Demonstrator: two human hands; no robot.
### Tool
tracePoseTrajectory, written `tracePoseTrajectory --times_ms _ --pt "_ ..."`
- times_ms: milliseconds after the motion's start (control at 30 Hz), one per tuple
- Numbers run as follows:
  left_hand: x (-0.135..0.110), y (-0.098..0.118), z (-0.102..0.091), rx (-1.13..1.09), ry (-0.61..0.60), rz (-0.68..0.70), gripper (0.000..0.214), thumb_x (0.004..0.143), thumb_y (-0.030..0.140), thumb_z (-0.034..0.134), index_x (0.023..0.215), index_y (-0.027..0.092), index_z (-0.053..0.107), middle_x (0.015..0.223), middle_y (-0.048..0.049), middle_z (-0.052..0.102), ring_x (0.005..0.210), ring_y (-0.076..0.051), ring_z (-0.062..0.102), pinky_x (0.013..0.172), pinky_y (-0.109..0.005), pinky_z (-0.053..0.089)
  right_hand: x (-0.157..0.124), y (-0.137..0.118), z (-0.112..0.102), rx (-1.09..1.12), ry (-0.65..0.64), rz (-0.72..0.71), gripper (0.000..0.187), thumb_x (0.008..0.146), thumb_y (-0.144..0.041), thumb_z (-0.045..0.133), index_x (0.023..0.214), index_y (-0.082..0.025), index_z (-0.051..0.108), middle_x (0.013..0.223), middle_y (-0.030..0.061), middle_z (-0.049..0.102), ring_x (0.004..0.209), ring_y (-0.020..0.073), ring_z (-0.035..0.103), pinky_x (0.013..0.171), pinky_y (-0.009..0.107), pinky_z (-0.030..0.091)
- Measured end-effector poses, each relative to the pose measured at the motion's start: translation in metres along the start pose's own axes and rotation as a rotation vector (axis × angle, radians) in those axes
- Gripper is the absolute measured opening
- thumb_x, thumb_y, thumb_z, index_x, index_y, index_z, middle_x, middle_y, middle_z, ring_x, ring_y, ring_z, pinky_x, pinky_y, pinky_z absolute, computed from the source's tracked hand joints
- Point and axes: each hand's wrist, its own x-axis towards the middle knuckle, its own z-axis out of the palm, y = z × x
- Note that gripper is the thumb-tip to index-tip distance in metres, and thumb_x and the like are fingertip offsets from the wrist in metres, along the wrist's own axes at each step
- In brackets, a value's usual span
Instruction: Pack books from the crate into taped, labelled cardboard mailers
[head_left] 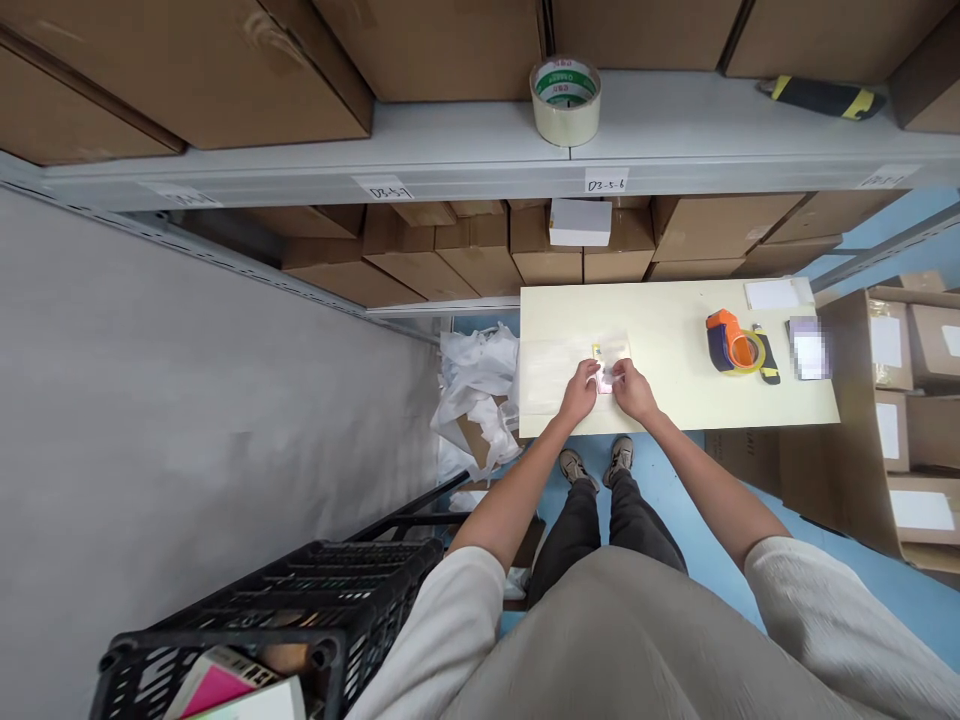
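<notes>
The left hand (578, 393) and right hand (634, 392) pinch a small clear plastic packet (606, 368) between their fingertips. It shows pink and yellow inside and sits over the pale surface (660, 320), near its front edge. An orange tape dispenser (733, 342) lies at 3 o'clock.

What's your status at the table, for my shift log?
Left hand and right hand on small clear packet. Packet at pale table's front edge. Tape dispenser off to the right, apart from hands.
</notes>
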Motion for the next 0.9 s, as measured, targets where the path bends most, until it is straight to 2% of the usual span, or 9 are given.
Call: tracePoseTrajectory --times_ms 67,167,267,367,467,600,700,767,900 --pt "-0.001 0.003 -0.002 -0.001 0.014 -0.005 0.066 0.093 0.001 0.036 0.155 0.022 0.047 0.147 -0.0115 0.068 0.139 -0.019 0.065 0.121 -0.044 0.052 0.000 0.002 0.002 0.029 -0.023 0.012 0.030 0.078 -0.022 0.056 0.108 -0.027 0.055 0.114 0.0073 0.073 0.091 0.0252 0.068 0.091 0.042 0.056" --pt "-0.004 0.011 -0.004 0.132 0.018 0.069 0.064 0.091 0.001 0.039 0.150 0.021 0.053 0.152 -0.0130 0.064 0.145 -0.022 0.059 0.124 -0.045 0.048 -0.003 0.002 0.003 0.120 -0.049 0.028 0.029 0.078 -0.027 0.057 0.107 -0.026 0.056 0.115 0.0085 0.072 0.091 0.0240 0.069 0.092 0.043 0.058" --pt "-0.007 0.018 -0.003 0.305 -0.092 0.159 0.065 0.089 0.000 0.043 0.148 0.023 0.058 0.154 -0.0110 0.064 0.150 -0.026 0.052 0.126 -0.050 0.043 -0.007 0.003 0.001 0.236 -0.045 0.047 0.027 0.079 -0.029 0.054 0.105 -0.027 0.057 0.113 0.0071 0.073 0.099 0.0241 0.072 0.098 0.043 0.057" --pt "-0.008 0.022 0.000 0.427 -0.151 0.149 0.058 0.097 0.006 0.043 0.150 0.026 0.058 0.154 -0.0102 0.065 0.153 -0.029 0.049 0.124 -0.056 0.040 -0.014 0.006 -0.001 0.295 0.005 0.094 0.023 0.081 -0.032 0.052 0.103 -0.027 0.058 0.110 0.0055 0.074 0.103 0.0240 0.073 0.101 0.044 0.057" --pt "-0.007 0.023 0.004 0.494 -0.135 0.140 0.048 0.105 0.019 0.042 0.150 0.026 0.058 0.155 -0.0117 0.063 0.152 -0.032 0.047 0.121 -0.058 0.039 -0.024 0.013 -0.003 0.255 0.081 0.170 0.021 0.081 -0.034 0.053 0.099 -0.026 0.059 0.109 0.0066 0.074 0.099 0.0243 0.072 0.096 0.043 0.058" --pt "-0.007 0.024 0.008 0.535 -0.125 0.146 0.047 0.102 0.021 0.053 0.148 0.026 0.060 0.156 -0.0121 0.062 0.150 -0.036 0.048 0.119 -0.057 0.041 -0.030 0.022 -0.007 0.124 0.162 0.250 0.028 0.083 -0.036 0.053 0.107 -0.025 0.062 0.107 0.0085 0.074 0.087 0.0247 0.070 0.094 0.044 0.058" --pt "-0.006 0.023 0.010 0.542 -0.130 0.151 0.052 0.098 0.018 0.057 0.150 0.027 0.059 0.157 -0.0120 0.060 0.150 -0.036 0.047 0.118 -0.057 0.043 -0.018 0.025 -0.010 0.012 0.249 0.247 0.036 0.084 -0.038 0.056 0.114 -0.022 0.065 0.111 0.0127 0.074 0.094 0.0280 0.069 0.097 0.046 0.056" --pt "-0.004 0.020 0.010 0.520 -0.129 0.146 0.054 0.099 0.019 0.056 0.152 0.026 0.059 0.158 -0.0117 0.060 0.150 -0.035 0.047 0.119 -0.056 0.045 -0.005 0.025 -0.011 -0.006 0.260 0.276 0.033 0.082 -0.038 0.059 0.110 -0.021 0.067 0.108 0.0130 0.074 0.097 0.0294 0.069 0.098 0.046 0.055" --pt "0.000 0.014 0.008 0.435 -0.117 0.147 0.055 0.099 0.021 0.056 0.154 0.027 0.058 0.157 -0.0093 0.062 0.151 -0.031 0.049 0.123 -0.053 0.045 0.019 0.025 -0.011 0.053 0.198 0.405 0.018 0.078 -0.040 0.068 0.088 -0.026 0.064 0.079 0.0027 0.070 0.082 0.0268 0.068 0.084 0.040 0.056"
